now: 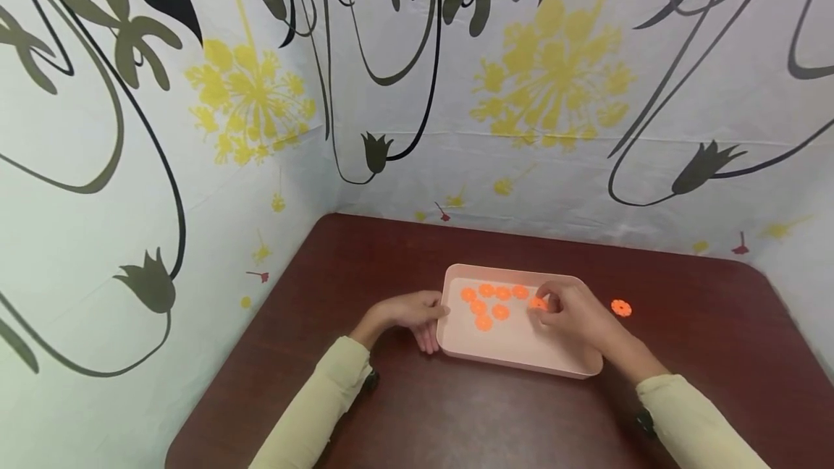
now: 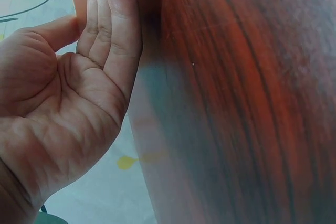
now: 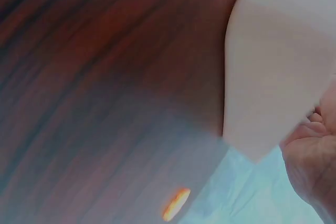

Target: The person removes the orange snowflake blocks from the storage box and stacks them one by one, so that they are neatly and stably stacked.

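In the head view, a shallow pale pink tray [image 1: 521, 339] lies on the table with several orange notched discs [image 1: 500, 312] spread over its left half. My left hand [image 1: 410, 310] holds the tray's left end, thumb over the rim and fingers along the outside wall. The left wrist view shows that palm [image 2: 68, 98] with its fingers long against the tray. Over the tray's right half, my right hand [image 1: 573, 313] pinches one orange notched disc [image 1: 538, 303] between thumb and fingertips. In the right wrist view the tray [image 3: 278, 66] hides most of that hand.
Another orange notched disc [image 1: 621, 307] lies on the dark red-brown wooden table [image 1: 508, 418], right of the tray. Patterned cloth walls [image 1: 404, 107] rise along the table's back and left edges.
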Demonstrator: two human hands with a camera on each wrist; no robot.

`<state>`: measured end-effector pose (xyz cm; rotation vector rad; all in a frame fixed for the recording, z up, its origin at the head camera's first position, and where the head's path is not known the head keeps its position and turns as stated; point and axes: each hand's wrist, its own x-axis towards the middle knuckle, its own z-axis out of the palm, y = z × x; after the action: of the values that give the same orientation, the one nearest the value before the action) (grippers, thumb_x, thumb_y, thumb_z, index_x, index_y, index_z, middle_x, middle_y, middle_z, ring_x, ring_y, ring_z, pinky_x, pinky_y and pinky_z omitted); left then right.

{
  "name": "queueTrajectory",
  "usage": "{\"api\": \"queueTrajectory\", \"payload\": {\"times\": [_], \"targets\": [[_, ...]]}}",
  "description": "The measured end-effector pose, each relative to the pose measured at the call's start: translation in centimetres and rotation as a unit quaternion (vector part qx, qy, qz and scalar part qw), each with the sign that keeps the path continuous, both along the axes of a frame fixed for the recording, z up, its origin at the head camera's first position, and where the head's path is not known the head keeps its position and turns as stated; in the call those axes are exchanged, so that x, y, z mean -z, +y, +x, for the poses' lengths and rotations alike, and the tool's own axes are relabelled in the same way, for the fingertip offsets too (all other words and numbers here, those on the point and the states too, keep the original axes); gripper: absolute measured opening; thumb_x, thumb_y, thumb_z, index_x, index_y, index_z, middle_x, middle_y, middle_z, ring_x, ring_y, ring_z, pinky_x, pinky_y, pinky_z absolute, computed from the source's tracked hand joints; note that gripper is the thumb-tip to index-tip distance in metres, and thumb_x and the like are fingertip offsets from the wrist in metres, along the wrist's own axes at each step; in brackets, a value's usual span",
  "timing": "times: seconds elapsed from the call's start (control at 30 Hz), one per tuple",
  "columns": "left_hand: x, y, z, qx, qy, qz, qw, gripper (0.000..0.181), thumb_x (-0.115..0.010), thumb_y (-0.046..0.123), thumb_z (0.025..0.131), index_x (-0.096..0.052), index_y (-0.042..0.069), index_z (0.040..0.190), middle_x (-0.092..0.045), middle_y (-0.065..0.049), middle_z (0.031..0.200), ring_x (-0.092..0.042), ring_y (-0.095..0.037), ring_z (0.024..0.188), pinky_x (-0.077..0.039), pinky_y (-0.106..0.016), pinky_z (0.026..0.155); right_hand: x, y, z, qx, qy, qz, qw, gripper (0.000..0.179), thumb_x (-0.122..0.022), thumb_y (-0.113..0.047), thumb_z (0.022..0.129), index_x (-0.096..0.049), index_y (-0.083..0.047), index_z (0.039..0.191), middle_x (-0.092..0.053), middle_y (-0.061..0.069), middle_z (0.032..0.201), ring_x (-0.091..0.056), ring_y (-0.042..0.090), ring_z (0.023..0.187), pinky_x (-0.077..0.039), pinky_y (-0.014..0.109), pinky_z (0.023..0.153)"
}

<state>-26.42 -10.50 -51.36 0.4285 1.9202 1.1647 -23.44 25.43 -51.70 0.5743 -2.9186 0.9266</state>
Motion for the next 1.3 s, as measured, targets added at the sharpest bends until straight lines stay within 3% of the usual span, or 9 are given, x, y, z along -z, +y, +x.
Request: {"api": "queueTrajectory", "payload": {"times": [0.2,0.37,0.63,0.9,1.3], "targets": [[0.1,0.5,0.0,0.005,-0.006,0.005,1.0,0.021,-0.046,0.023,0.115,-0.052,0.006,0.124,-0.078,-0.022,0.08,-0.076,-0.024,0.061,-0.067,-0.038,0.056,-0.8,3.3,1.2,0.038,0.054,0.017,0.9977,0.026,-0.084,-0.009,0.083,-0.071,-0.008,0.106,-0.053,-0.006,0.072,-0.044,0.003,0.063,-0.036,0.021,0.055],[0.1,0.7,0.0,0.003,-0.01,0.003,0.9999,0.023,-0.045,0.024,0.115,-0.052,0.003,0.123,-0.077,-0.022,0.079,-0.076,-0.024,0.06,-0.067,-0.038,0.056,-1.1,6.2,1.5,0.059,0.093,0.023,0.9937,0.028,-0.084,-0.004,0.08,-0.072,-0.006,0.104,-0.054,-0.005,0.072,-0.045,0.002,0.064,-0.036,0.02,0.053],[-0.3,0.7,-0.3,0.003,-0.005,0.007,1.0,0.026,-0.045,0.023,0.115,-0.05,-0.001,0.122,-0.077,-0.021,0.077,-0.075,-0.023,0.059,-0.066,-0.037,0.055,-0.2,10.3,1.1,0.115,0.044,0.059,0.9907,0.029,-0.083,-0.013,0.086,-0.07,0.0,0.108,-0.062,0.001,0.074,-0.051,0.014,0.065,-0.04,0.022,0.05],[0.0,0.6,-0.1,-0.002,-0.006,0.005,1.0,0.025,-0.045,0.025,0.115,-0.049,0.0,0.118,-0.077,-0.021,0.077,-0.076,-0.023,0.06,-0.067,-0.037,0.057,0.7,12.3,0.9,0.122,0.033,0.094,0.9874,0.029,-0.083,-0.02,0.087,-0.07,-0.001,0.105,-0.062,-0.001,0.072,-0.051,0.014,0.065,-0.039,0.025,0.054],[1.0,0.3,0.0,0.002,-0.002,0.023,0.9997,0.026,-0.04,0.025,0.116,-0.049,0.0,0.119,-0.076,-0.02,0.075,-0.075,-0.023,0.059,-0.066,-0.038,0.056,0.2,13.1,0.8,0.126,-0.016,0.135,0.9826,0.033,-0.083,-0.025,0.088,-0.069,-0.002,0.108,-0.063,0.004,0.078,-0.052,0.016,0.067,-0.04,0.029,0.055]]}}
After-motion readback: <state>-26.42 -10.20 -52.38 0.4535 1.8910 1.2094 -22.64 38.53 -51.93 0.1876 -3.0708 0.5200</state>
